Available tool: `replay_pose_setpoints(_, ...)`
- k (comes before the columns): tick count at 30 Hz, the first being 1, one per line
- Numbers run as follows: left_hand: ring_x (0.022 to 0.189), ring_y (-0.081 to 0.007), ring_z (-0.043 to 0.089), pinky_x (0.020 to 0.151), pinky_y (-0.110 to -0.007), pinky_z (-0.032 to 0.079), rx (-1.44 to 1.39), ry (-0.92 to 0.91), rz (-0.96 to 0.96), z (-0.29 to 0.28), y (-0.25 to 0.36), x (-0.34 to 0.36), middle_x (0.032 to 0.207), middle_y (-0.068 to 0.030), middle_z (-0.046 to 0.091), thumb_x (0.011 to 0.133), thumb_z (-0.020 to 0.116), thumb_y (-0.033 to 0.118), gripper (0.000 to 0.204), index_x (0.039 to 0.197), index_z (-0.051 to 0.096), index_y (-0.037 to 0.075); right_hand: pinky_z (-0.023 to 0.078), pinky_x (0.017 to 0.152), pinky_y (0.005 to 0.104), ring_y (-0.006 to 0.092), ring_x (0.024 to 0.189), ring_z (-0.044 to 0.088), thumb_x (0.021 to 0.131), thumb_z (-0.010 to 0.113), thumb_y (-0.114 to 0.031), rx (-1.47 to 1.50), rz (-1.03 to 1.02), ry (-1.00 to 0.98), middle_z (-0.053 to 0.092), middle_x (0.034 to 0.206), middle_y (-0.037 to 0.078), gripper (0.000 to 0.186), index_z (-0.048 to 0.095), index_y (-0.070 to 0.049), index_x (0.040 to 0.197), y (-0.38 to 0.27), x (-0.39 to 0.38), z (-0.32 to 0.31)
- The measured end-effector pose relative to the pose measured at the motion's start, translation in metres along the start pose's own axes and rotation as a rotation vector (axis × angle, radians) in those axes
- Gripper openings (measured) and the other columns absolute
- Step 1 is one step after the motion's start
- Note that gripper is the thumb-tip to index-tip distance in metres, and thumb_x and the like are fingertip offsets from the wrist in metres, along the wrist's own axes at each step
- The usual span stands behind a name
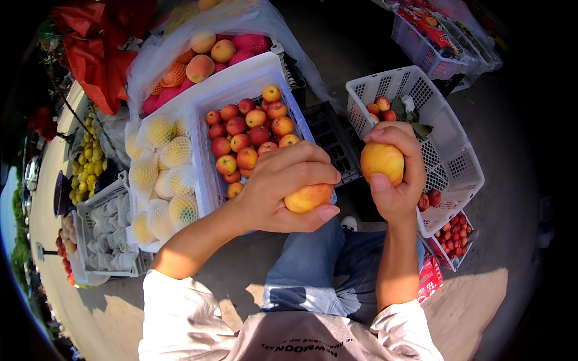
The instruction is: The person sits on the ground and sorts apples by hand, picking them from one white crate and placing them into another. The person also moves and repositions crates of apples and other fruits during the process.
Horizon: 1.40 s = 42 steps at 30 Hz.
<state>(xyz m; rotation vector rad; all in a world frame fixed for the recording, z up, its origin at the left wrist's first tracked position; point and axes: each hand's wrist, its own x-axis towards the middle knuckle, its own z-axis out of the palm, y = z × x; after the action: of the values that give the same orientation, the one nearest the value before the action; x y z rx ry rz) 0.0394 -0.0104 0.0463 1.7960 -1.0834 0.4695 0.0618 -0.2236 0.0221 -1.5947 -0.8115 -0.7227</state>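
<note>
My left hand is closed around a yellow-orange apple, in front of a white plastic crate. That crate holds several red and yellow apples. A yellow apple with a faint red blush sits in my raised right hand, fingers over its top and thumb underneath. Behind and to the right of this hand stands a white perforated basket. Inside it lie a few red apples and green leaves, with more red fruit in its near corner.
Left of the crate are several yellow fruits in foam nets. Peaches lie beyond it under clear plastic. A grey crate of wrapped fruit stands farther left. Small red fruits fill a box at right. A loaded basket stands at far right.
</note>
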Motion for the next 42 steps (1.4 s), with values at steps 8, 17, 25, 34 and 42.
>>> replay_pose_setpoints(8,0.078,-0.0255,0.061,0.066,-0.032,0.048,0.132,0.073,0.002,-0.015,0.003,-0.018,0.093,-0.0097,0.061,0.067,0.083,0.021,0.039,0.098,0.064,0.005,0.046,0.084,0.0355,0.0257,0.090,0.058,0.079,0.072,-0.032,0.047,0.014,-0.031,0.060,0.099,0.014,0.045,0.059,-0.001,0.108,0.003,0.002,0.020)
replay_pose_setpoints(17,0.094,-0.0220,0.057,0.080,-0.032,0.049,-1.006,0.380,-0.675,-0.009,0.020,-0.033,0.122,-0.0137,0.053,0.079,0.075,0.049,0.078,0.135,0.038,0.010,0.040,0.056,0.0224,0.0161,0.070,0.053,0.101,0.042,-0.045,0.776,0.730,0.097,0.058,0.103,0.013,0.049,0.048,-0.003,0.126,-0.015,0.006,0.044)
replay_pose_setpoints(25,0.070,-0.0203,0.055,0.050,-0.023,0.039,-1.351,0.640,-0.614,0.023,0.017,-0.057,0.101,-0.0164,0.056,0.079,0.074,0.011,0.050,0.120,0.045,0.013,0.027,0.038,0.0172,0.0102,0.045,0.039,0.100,0.041,-0.037,1.140,0.998,0.064,0.055,0.092,0.015,0.037,0.051,-0.003,0.110,-0.013,-0.001,0.057)
replay_pose_setpoints(34,0.084,-0.0203,0.055,0.070,-0.032,0.046,-0.902,0.592,-0.615,0.026,0.024,-0.067,0.102,-0.0116,0.055,0.083,0.067,0.056,0.061,0.121,0.043,0.013,0.032,0.043,0.0202,0.0129,0.053,0.044,0.099,0.040,-0.034,1.412,1.000,0.094,0.059,0.093,0.017,0.036,0.051,-0.002,0.112,-0.015,0.002,0.046)
replay_pose_setpoints(42,0.102,-0.0247,0.061,0.092,-0.038,0.051,-0.688,0.741,-0.716,-0.021,0.017,-0.092,0.117,-0.0137,0.057,0.084,0.069,0.052,0.072,0.129,0.045,0.000,0.040,0.045,0.0225,0.0173,0.059,0.056,0.102,0.045,-0.034,1.176,0.904,0.052,0.064,0.098,0.017,0.038,0.055,0.002,0.111,-0.012,-0.003,0.047)
